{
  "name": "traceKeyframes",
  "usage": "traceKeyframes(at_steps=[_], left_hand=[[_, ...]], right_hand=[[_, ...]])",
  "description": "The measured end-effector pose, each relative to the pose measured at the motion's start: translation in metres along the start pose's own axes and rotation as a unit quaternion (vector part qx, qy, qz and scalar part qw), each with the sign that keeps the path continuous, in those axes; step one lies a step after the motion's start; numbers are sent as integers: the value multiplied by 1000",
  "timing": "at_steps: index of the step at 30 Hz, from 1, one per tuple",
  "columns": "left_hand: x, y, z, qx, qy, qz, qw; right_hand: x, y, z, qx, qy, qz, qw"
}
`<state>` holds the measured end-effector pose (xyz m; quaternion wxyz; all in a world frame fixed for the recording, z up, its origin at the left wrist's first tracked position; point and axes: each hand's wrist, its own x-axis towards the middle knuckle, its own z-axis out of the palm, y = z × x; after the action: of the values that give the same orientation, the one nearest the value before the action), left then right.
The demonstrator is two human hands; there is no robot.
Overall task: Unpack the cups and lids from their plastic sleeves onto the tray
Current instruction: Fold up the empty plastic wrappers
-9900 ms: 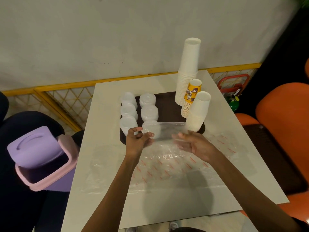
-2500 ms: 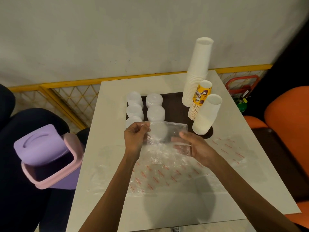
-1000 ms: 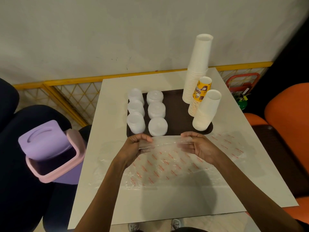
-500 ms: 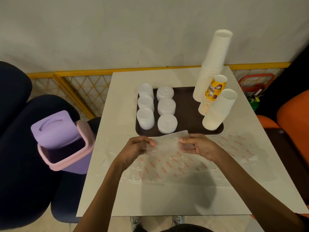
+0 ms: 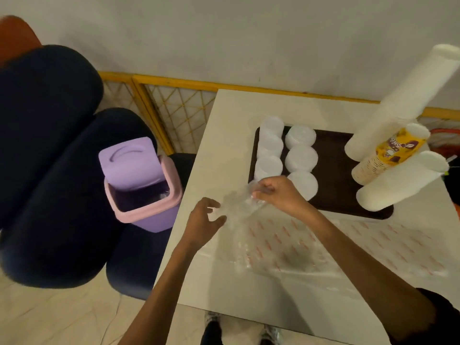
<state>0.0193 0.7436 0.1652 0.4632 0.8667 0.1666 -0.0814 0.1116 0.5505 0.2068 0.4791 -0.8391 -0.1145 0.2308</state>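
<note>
Pinching the upper end of a crumpled clear plastic sleeve (image 5: 239, 207): right grip (image 5: 271, 192), thumb and fingertips closed on it. The sleeve trails twisted, down and to the left of that grip, just above the desk (image 5: 236, 115). The left grip (image 5: 202, 221) is released, fingers spread and loosely bent, just beside the sleeve's lower end; contact cannot be told.

Beneath both forearms, flat clear sheets with red print (image 5: 323, 245) lie on the desk.

Just beyond the right grip is a dark tray (image 5: 333, 155). On it are white lid stacks (image 5: 301, 159) in two rows, the nearest just behind the knuckles. Further right are three leaning cup stacks (image 5: 403, 100), two white and one with a yellow printed cup on top.

Left of the left grip, off the desk, is a purple bin (image 5: 139, 170) with a pink rim, flap tipped open. Dark chair (image 5: 57, 170) behind it.
</note>
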Motion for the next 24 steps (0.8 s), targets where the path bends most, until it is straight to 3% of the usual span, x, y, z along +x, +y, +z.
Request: traceKeyframes(at_steps=[8, 12, 15, 19, 24], left_hand=[[23, -42, -58, 25, 156, 40, 987], [42, -63, -91, 33, 217, 0, 976], [60, -88, -110, 71, 266, 24, 961], [83, -113, -124, 82, 274, 58, 957], [104, -139, -129, 84, 235, 70, 966]], right_hand=[[59, -71, 99, -117, -68, -109, 985], [90, -92, 145, -142, -57, -145, 977], [107, -103, 171, -160, -46, -159, 973], [132, -102, 203, -181, -54, -163, 968], [157, -89, 237, -226, -93, -82, 966]])
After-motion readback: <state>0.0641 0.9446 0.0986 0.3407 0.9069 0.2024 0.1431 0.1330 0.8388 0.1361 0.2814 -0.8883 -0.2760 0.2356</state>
